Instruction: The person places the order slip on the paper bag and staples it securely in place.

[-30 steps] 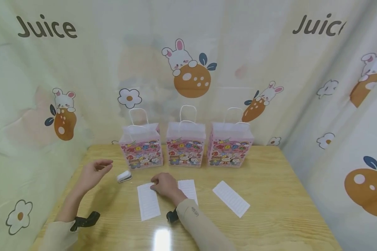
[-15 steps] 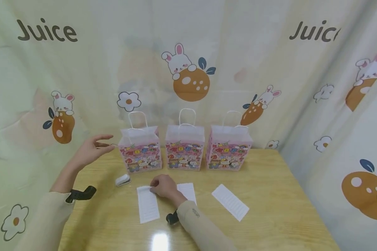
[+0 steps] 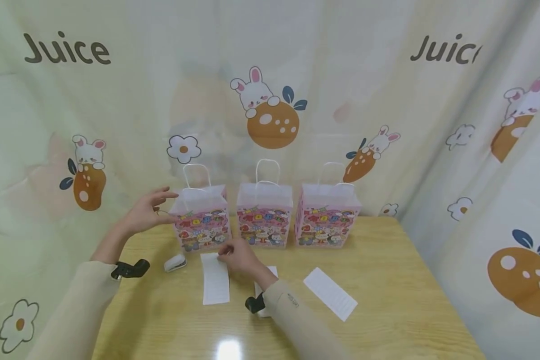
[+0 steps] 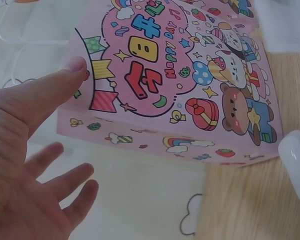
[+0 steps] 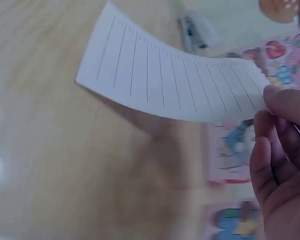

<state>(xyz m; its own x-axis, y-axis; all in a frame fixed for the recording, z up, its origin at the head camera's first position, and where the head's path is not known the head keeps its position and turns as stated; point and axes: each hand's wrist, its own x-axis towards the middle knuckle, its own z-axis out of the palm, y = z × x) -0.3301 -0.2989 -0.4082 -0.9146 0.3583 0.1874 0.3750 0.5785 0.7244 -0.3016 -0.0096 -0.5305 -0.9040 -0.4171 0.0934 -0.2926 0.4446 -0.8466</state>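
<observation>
My right hand (image 3: 239, 257) pinches the top end of a white lined slip of paper (image 3: 216, 285) between thumb and fingers. In the right wrist view the slip (image 5: 160, 80) curves away from the fingertips, with a shadow below it. My left hand (image 3: 146, 210) is at the left side of a pink cartoon paper bag (image 3: 202, 230) with white handles. In the left wrist view its thumb overlaps the front of the bag (image 4: 185, 95), while the other fingers spread apart beside it. A small white stapler (image 3: 175, 263) lies on the table in front of that bag.
Two matching bags stand in line to the right, a middle bag (image 3: 265, 225) and a right bag (image 3: 327, 225). Another slip (image 3: 271, 271) lies partly under my right forearm. A third slip (image 3: 330, 294) lies askew on the wooden table (image 3: 387, 295). A printed curtain (image 3: 342, 60) hangs behind.
My left hand has moved up and right to the left bag. My right hand has shifted slightly toward the bags, and the slip it pinches has moved with it.
</observation>
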